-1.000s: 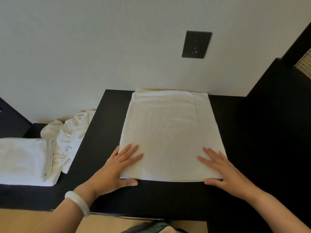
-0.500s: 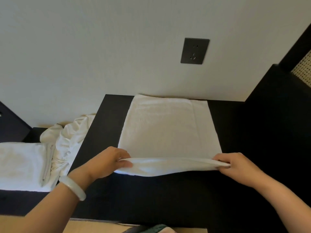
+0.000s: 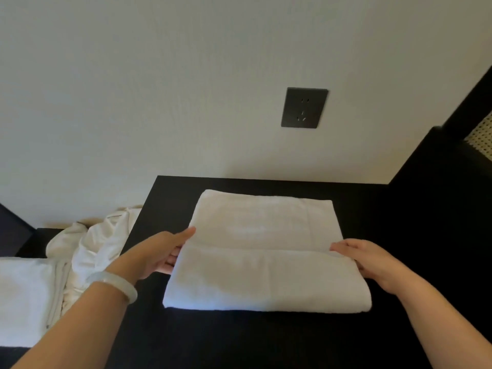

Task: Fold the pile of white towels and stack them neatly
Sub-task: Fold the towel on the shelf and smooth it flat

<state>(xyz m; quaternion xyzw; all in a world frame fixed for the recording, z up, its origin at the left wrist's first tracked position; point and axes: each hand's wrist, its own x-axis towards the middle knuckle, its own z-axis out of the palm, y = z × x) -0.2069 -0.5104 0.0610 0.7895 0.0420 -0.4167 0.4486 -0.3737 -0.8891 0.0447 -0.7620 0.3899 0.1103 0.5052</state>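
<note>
Both hands grip one white towel [image 3: 266, 278]. Left hand [image 3: 159, 255] pinches the left end of the turned-over flap, thumb on top, fingers tucked under. Right hand [image 3: 372, 262] holds the right end of the same edge, fingers curled round it. Flap's free edge runs straight from one hand to the other, across the full width of the towel. Nearer than the grip, the flap lies doubled, rounded fold toward the person. Beyond the grip, the rest of the towel lies flat and uncovered, reaching toward the wall.

Wall [image 3: 159, 89], plain off-white, fills everything above and beyond the hands. Black tabletop [image 3: 239, 342] sits under the towel and both forearms, far edge meeting the wall, dark surface showing on all sides of the towel. Dark cabinet [image 3: 439, 195] rises to the right of the right hand, taller than the tabletop, with a pale cane panel [image 3: 482, 139] at its upper edge.

Folded towel [image 3: 24, 296] lies well left of the left hand, on a lower dark ledge [image 3: 26, 247] beside the table, cut by the frame edge. Crumpled towels [image 3: 98, 243] are heaped between that folded towel and the tabletop's left edge, touching the folded one, near the left wrist but apart from it.

Socket plate [image 3: 304, 107], dark, sits on the wall above and beyond the grip, a bit toward the right-hand side. Pale bracelet [image 3: 117, 286] circles the left wrist, just behind the gripping hand.
</note>
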